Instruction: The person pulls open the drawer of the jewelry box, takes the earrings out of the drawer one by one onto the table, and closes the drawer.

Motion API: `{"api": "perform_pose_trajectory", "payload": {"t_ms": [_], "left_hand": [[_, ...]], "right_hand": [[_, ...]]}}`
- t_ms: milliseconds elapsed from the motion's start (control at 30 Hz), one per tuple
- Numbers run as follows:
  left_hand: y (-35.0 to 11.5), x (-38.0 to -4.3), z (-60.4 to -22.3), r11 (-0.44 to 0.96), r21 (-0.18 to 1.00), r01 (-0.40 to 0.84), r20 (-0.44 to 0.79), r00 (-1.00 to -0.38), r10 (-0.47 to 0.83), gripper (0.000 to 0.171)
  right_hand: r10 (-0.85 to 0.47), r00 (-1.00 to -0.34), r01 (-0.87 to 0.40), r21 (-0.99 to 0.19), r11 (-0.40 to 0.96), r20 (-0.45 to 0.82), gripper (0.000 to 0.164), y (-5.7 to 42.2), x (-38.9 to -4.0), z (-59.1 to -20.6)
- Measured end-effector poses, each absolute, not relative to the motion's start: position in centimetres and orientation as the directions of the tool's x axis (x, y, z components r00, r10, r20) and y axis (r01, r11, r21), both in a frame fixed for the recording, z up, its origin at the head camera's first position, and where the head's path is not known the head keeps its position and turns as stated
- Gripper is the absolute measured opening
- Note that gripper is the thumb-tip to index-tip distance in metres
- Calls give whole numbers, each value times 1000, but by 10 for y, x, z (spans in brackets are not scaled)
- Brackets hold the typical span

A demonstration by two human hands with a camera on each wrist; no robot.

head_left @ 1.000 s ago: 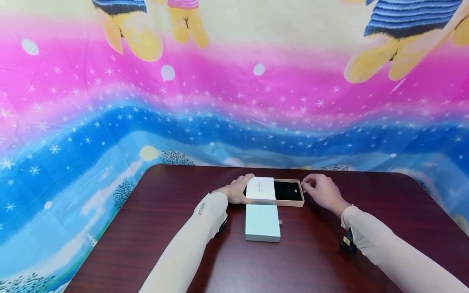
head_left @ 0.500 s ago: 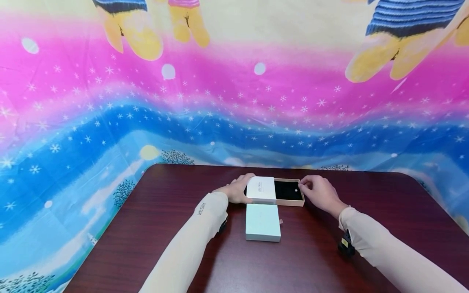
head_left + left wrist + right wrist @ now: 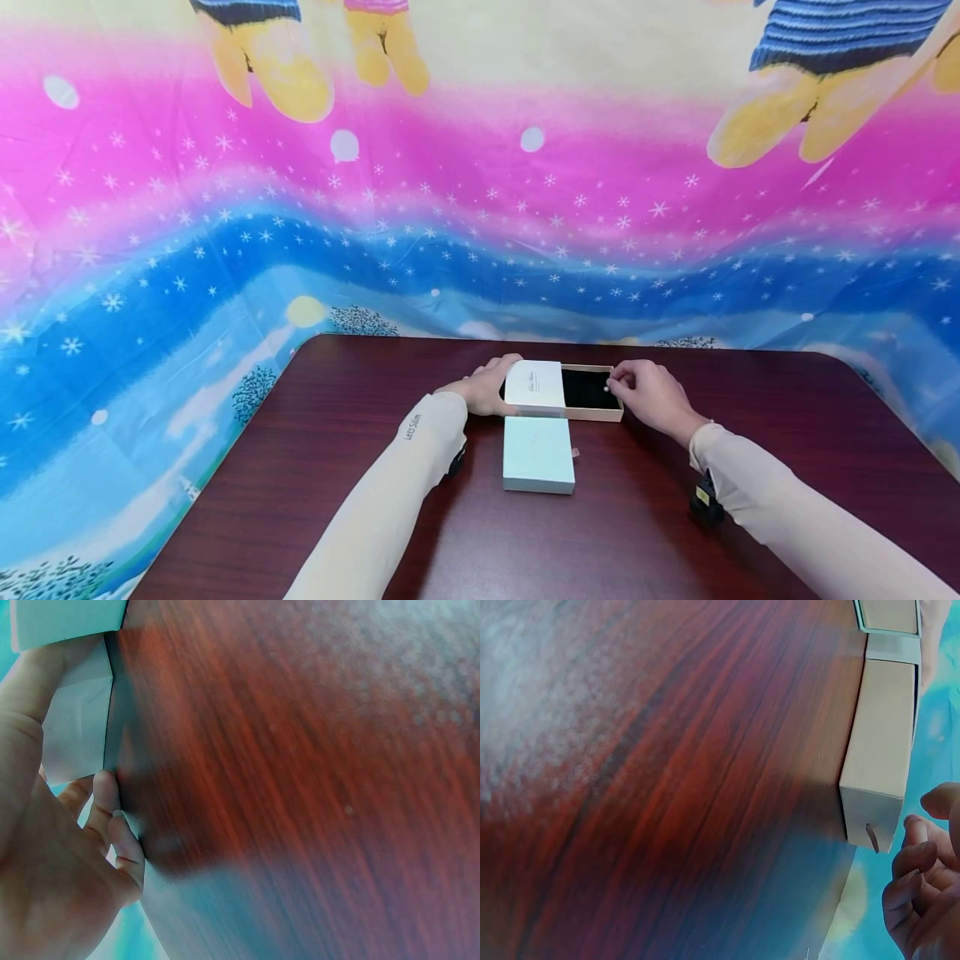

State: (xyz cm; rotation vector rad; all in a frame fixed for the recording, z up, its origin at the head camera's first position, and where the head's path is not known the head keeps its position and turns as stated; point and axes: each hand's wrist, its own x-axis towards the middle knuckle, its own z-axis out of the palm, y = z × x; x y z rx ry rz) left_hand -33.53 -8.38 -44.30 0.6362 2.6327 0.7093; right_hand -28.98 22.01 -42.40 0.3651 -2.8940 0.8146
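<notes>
A white slide-out box (image 3: 533, 385) with printed lettering lies on the table, its tan drawer (image 3: 592, 414) pulled out to the right. Inside the drawer is a black pad (image 3: 581, 387), and a small white bead (image 3: 606, 388) shows at its right part. My left hand (image 3: 486, 388) grips the white sleeve from the left, thumb on the near side, fingers behind. At the drawer's right end hovers my right hand (image 3: 657, 397), its fingertips right at the bead. In the right wrist view, thumb and forefinger (image 3: 911, 823) stand slightly apart, other fingers loosely curled.
A mint-green box (image 3: 537, 454) with a small ribbon tab (image 3: 575, 453) lies just in front of the white one. The dark red wooden table (image 3: 360, 400) ends at the back against a colourful printed cloth (image 3: 450, 200).
My right hand has moved slightly left, from outside the drawer's end to over its edge, fingertips reaching the bead. The left hand and both boxes have stayed in place.
</notes>
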Motion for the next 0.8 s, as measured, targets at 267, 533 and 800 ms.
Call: {"api": "perform_pose_trajectory", "payload": {"t_ms": [267,533,800], "left_hand": [[-84,-326,-431,765,546,342,-204,-831,517,94],[-85,-321,-426,763,546,347,-194,-833,518,93],[-85,-321,-426,763,552,338,-201,-834,514,93]], "right_hand": [[-217,-968,-252,-490,834,128,14,217,-289,-422],[-222,-970,-242,-477,845,99,17,217,-291,-423],[-230,-970,-241,-469,850,81,22,216,-292,-424]]}}
